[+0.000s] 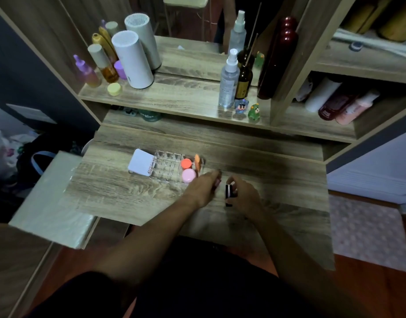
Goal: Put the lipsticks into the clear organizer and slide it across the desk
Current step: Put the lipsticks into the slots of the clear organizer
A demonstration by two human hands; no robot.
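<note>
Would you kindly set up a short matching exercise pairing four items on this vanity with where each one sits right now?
Things:
1. black lipstick
2. clear organizer
3. pale yellow cap
4. clear spray bottle

Places:
A. on the upper shelf, left side, in front of the bottles
B. on the desk, next to a white card
C. upright in the grip of the right hand
D. on the upper shelf, right side, beside a brown bottle

Pairs: 1-C, 2-B, 3-A, 4-D
</note>
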